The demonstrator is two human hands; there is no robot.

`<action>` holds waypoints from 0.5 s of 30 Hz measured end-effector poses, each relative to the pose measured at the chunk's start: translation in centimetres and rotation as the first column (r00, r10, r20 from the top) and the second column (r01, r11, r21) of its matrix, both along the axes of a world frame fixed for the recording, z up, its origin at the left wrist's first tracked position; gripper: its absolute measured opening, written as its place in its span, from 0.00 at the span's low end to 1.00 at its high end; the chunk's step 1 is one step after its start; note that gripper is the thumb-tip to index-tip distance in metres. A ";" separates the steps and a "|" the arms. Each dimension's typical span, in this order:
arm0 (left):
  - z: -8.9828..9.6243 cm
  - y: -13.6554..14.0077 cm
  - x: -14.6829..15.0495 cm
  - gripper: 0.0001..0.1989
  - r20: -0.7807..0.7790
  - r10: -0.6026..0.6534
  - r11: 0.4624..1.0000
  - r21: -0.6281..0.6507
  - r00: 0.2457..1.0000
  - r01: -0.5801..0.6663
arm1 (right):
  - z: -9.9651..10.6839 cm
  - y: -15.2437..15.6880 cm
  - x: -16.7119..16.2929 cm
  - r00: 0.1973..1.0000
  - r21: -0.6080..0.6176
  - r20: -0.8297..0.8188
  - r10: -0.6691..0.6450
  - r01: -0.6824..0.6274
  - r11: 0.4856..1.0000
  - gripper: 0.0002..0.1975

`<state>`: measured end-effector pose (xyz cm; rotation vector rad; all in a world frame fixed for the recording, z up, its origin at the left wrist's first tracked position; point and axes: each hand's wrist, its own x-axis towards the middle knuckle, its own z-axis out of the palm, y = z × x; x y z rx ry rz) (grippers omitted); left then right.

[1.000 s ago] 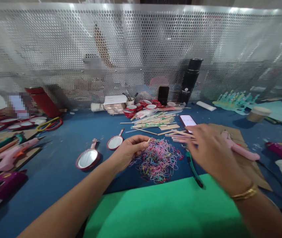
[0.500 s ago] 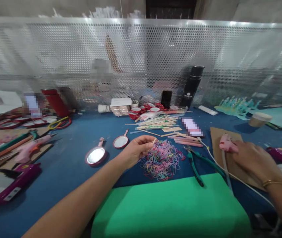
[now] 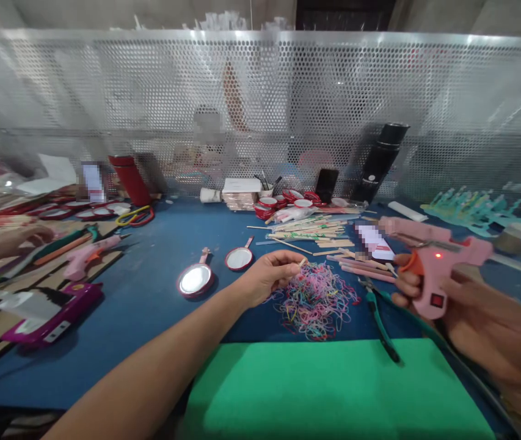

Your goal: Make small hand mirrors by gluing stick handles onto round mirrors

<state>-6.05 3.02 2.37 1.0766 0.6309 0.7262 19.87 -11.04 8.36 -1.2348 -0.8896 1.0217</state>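
My left hand [image 3: 269, 278] pinches a small pale piece, seemingly the end of a wooden stick [image 3: 302, 262], just over a heap of tangled coloured loops [image 3: 317, 299]. Held up in my right hand [image 3: 480, 311] is a pink hot glue gun [image 3: 443, 253], its nozzle pointing left and a red light glowing on its side. My fingers wrap its handle near the orange trigger. Teal-handled pliers [image 3: 382, 324] lie between the heap and my right hand. Left of my left hand rest two small round mirrors with handles, the nearer mirror [image 3: 195, 280] and the farther mirror [image 3: 239, 258].
A green sheet [image 3: 333, 391] covers the near edge. Behind the heap are wooden sticks [image 3: 310, 229], a phone [image 3: 372, 241] and a black flask [image 3: 382, 162]. At left, another person's hand [image 3: 8, 241] is near a second glue gun [image 3: 88, 256] and a purple power strip [image 3: 54, 321].
My right hand has lifted the glue gun off the cardboard and brought it up and toward me. My left hand keeps its pinch over the loops. The view has shifted left.
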 end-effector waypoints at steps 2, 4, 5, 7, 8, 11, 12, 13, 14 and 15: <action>0.0 0.2 -0.2 0.18 0.028 0.007 1.000 -0.008 1.000 -0.007 | -0.3 0.3 -2.0 0.983 -0.014 -0.144 0.117 -0.121 0.993 0.16; 0.0 0.4 -0.4 0.18 0.056 0.017 1.000 -0.014 0.998 -0.017 | -0.9 0.7 -3.2 0.974 -0.038 -0.156 0.166 -0.174 0.984 0.14; 0.0 0.6 -0.5 0.18 0.065 0.025 1.000 -0.017 0.998 -0.024 | -1.3 0.9 -3.5 0.971 -0.052 -0.147 0.190 -0.199 0.979 0.13; 0.0 0.8 -0.7 0.17 0.067 0.042 0.999 -0.021 0.997 -0.041 | -1.9 1.1 -3.9 0.958 -0.069 -0.139 0.250 -0.261 0.963 0.13; 0.0 1.0 -0.8 0.17 0.062 0.049 0.999 -0.023 0.997 -0.048 | -2.3 1.2 -3.9 0.947 -0.070 -0.152 0.283 -0.296 0.953 0.14; -0.1 1.2 -1.0 0.17 0.050 0.064 0.998 -0.032 0.997 -0.062 | -3.3 1.2 -3.8 0.899 -0.069 -0.234 0.369 -0.394 0.916 0.20; -0.2 1.3 -1.1 0.17 0.049 0.068 0.997 -0.039 0.996 -0.066 | -3.6 1.2 -3.8 0.884 -0.073 -0.262 0.387 -0.418 0.906 0.22; -0.2 1.3 -1.1 0.18 0.048 0.071 0.996 -0.047 0.996 -0.069 | -3.9 1.2 -3.8 0.873 -0.079 -0.284 0.397 -0.434 0.897 0.22; -0.2 1.3 -1.1 0.18 0.047 0.072 0.996 -0.056 0.996 -0.070 | -4.3 1.2 -3.8 0.869 -0.088 -0.296 0.398 -0.439 0.894 0.22; -0.2 1.3 -1.1 0.18 0.047 0.071 0.996 -0.063 0.996 -0.068 | -4.6 1.2 -3.9 0.870 -0.096 -0.300 0.392 -0.437 0.894 0.22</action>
